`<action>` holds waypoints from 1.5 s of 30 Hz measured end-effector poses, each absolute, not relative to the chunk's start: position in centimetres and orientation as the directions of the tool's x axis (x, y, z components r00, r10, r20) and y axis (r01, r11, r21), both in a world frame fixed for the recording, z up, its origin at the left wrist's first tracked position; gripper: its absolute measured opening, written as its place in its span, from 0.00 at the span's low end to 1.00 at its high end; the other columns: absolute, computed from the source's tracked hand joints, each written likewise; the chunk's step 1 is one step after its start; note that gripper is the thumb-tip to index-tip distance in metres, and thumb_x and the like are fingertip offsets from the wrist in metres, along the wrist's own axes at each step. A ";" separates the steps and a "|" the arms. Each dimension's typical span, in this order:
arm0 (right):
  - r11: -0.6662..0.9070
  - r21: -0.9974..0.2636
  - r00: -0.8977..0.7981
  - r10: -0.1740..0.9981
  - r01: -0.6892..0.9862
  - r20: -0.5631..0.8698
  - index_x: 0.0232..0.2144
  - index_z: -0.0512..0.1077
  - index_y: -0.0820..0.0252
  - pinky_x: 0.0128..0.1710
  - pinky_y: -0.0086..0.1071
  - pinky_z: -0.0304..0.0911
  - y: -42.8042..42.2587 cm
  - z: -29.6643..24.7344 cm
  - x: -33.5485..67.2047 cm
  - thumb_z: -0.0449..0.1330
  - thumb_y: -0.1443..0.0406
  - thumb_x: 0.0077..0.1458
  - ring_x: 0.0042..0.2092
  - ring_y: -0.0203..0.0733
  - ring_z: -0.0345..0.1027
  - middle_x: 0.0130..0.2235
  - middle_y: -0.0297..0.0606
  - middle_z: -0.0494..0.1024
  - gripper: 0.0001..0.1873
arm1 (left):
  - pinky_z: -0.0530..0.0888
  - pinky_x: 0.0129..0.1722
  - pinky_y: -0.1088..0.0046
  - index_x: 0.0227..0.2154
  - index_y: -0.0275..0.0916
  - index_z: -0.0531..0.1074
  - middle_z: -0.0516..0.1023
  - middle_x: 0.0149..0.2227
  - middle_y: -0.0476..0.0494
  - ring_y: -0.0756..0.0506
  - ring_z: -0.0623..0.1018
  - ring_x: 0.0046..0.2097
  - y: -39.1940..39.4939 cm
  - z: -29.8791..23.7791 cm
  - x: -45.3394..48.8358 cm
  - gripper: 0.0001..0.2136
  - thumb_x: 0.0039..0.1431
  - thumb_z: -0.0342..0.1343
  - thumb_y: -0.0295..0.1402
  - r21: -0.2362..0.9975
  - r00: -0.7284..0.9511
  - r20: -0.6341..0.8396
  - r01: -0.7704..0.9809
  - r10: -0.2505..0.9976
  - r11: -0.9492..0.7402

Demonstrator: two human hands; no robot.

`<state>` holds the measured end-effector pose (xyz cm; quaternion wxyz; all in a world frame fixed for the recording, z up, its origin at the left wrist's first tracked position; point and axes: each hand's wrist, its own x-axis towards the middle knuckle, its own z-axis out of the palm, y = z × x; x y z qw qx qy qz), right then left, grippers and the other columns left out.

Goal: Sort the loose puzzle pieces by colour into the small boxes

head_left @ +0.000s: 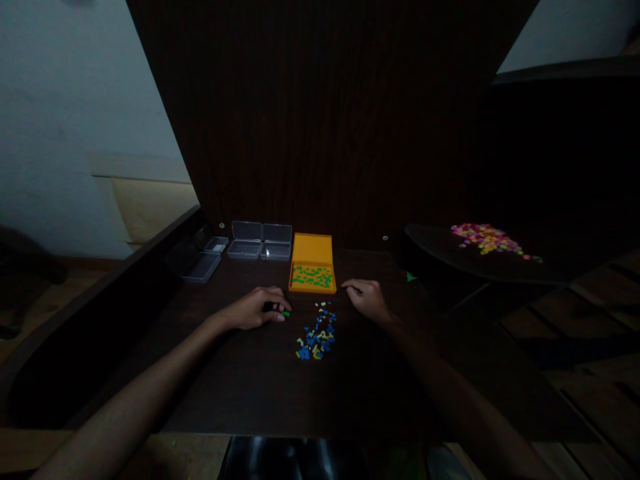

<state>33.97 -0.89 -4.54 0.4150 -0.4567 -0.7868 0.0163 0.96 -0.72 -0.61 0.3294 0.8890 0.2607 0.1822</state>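
Observation:
My left hand (261, 308) rests on the dark table with its fingers curled. A small bright green piece (285, 313) shows between the thumb and fingertips. My right hand (369, 298) lies just right of the yellow box (313, 289), its index finger stretched toward the box's front right corner. Nothing shows in it, though its other fingers are bent and partly hidden. The box stands with its lid up, and many small green pieces (313, 275) lie spread inside. Between my hands and nearer to me is a loose scatter of small blue, cream and yellow pieces (317, 337).
Left of the yellow box stand two clear plastic cases (245, 249) with raised lids, and another clear case (201, 265) beyond them. A heap of pink, yellow and orange pieces (487, 239) lies on a dark curved shelf (430, 243). A tall dark panel (330, 133) closes off the back.

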 end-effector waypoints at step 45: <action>0.546 -0.424 -0.226 0.766 0.723 0.601 0.29 0.80 0.56 0.34 0.28 0.69 -0.8 -4.8 33.9 0.54 0.71 0.53 0.31 0.39 0.77 0.31 0.35 0.83 0.14 | 0.71 0.44 0.71 0.34 0.36 0.78 0.80 0.37 0.40 0.46 0.78 0.40 5.4 1.0 6.2 0.07 0.61 0.55 0.26 0.424 0.841 0.242 0.357 0.483 -0.833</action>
